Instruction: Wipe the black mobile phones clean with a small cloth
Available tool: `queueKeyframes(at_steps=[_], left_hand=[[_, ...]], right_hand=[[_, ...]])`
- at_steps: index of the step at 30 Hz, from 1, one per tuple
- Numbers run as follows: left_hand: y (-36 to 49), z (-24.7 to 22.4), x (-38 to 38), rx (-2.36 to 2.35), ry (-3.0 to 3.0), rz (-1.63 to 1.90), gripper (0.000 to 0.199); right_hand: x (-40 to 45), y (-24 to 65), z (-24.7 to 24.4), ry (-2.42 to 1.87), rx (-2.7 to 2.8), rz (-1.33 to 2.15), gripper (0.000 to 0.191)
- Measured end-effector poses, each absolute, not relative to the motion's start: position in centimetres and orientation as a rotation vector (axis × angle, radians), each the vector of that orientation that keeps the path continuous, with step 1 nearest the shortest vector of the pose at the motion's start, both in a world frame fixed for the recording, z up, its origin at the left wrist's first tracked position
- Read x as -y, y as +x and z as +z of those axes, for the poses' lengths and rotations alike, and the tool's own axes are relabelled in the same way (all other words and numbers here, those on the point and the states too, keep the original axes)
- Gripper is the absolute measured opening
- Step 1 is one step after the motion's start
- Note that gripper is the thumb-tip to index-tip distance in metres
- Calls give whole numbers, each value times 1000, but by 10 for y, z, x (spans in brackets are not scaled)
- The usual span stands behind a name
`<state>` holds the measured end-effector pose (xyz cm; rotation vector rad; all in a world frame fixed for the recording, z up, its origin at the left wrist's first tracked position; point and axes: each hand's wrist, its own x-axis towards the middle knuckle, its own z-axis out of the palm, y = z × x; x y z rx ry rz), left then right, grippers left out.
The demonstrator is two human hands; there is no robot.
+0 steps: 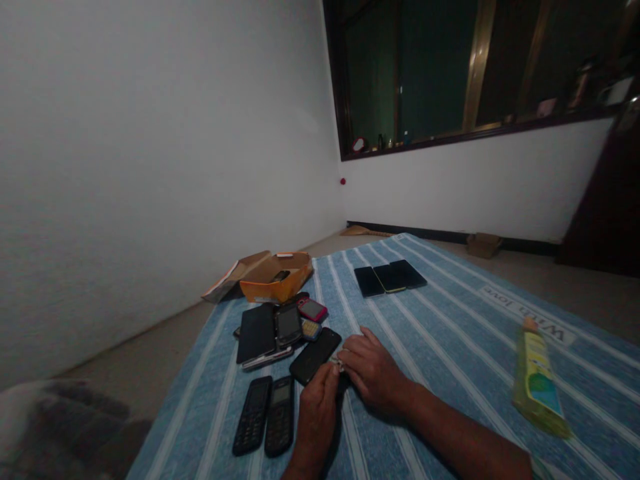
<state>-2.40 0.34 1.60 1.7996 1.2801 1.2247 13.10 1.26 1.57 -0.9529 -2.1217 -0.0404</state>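
My left hand and my right hand meet over the striped cloth, fingers pressed round a small pale thing too small to name. A black smartphone lies just beyond them. To their left, two black keypad phones lie side by side. Behind these is a pile with a large dark device, a dark phone, a yellowish keypad phone and a red phone. Whatever lies under my fingers is hidden.
An open orange box with a phone inside stands at the far left of the blue striped cloth. Dark flat devices lie farther back. A yellow-green bottle lies at the right. A wall runs along the left.
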Motion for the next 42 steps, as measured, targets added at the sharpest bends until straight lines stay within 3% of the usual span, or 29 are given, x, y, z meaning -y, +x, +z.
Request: queueKeyframes(at_steps=[6,17,22,28,38,42], left_hand=[[-25,17,-1,-1346,1795,1179,45],[-25,19,-1,-1366,1732,1147,52],[-25,19,1,-1348,1702,1158,51],[-20,19,0,-1322,1664,1193,54],[-16,23,3,-1190,1670,1222,46],[-16,27,4,-1191,1658,1273,46]], right_hand=[[-29,157,12,-992,2042,106,21],[-44,179,-3,-1028,1479,907,27],[-40,172,1,-975,1380,985,28],[-36,172,22,-938,1350,828,22],[-12,154,61,-798,1873,138,26],[-3,142,64,-735,1964,10,27]])
